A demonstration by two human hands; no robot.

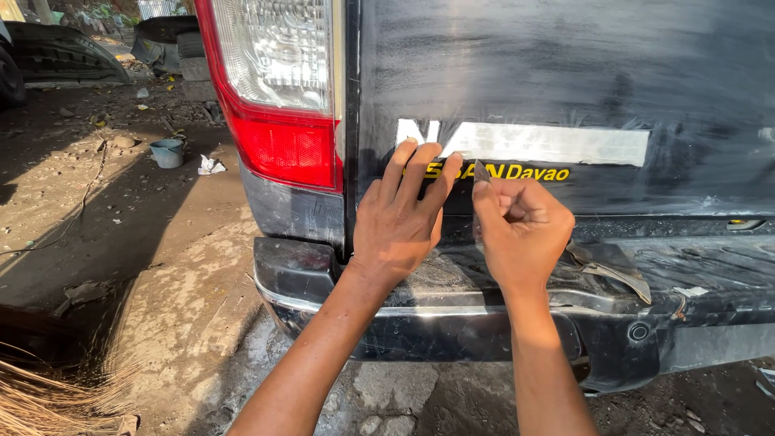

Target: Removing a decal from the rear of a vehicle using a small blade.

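left hand (398, 216) flat on tailgate (565, 73); right hand (521, 226) pinching small blade (481, 171) at yellow sticker (508, 172). we judge most lettering remains.

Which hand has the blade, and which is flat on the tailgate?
The right hand pinches the small blade by its fingers, tip up at the yellow decal. The left hand lies flat on the tailgate, fingers spread, holding nothing.
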